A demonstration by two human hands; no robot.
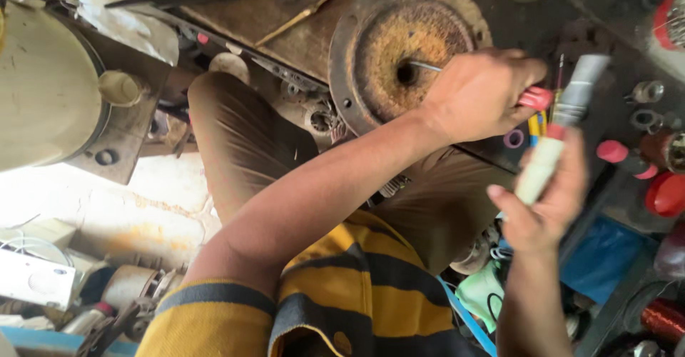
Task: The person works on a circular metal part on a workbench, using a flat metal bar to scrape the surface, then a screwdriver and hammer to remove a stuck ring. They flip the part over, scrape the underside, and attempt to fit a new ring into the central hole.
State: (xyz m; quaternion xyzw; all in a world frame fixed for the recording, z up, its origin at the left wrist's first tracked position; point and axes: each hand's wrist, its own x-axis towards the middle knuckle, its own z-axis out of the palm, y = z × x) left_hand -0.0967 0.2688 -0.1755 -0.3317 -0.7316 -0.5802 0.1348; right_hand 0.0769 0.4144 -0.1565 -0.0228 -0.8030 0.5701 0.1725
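Observation:
A rusty round metal plate [399, 50] with a hole in its middle leans at the top centre, above my knees in brown trousers [242, 143]. My left hand [478, 93] reaches across and grips a red-handled screwdriver [535, 98]; its thin shaft points into the plate's centre hole. To the right and lower, my right hand [546, 207] holds a tool with a pale handle and a grey end [560, 125], blurred by motion. The grey end stands just right of the screwdriver's handle.
A large cream-coloured motor housing [43, 86] fills the upper left. Red caps [663, 193], metal fittings [646, 93] and a purple ring [513, 138] lie at the right. A blue tray [606, 257], green cloth [481, 293] and copper wire coil [663, 318] sit at lower right. Loose parts clutter the lower left.

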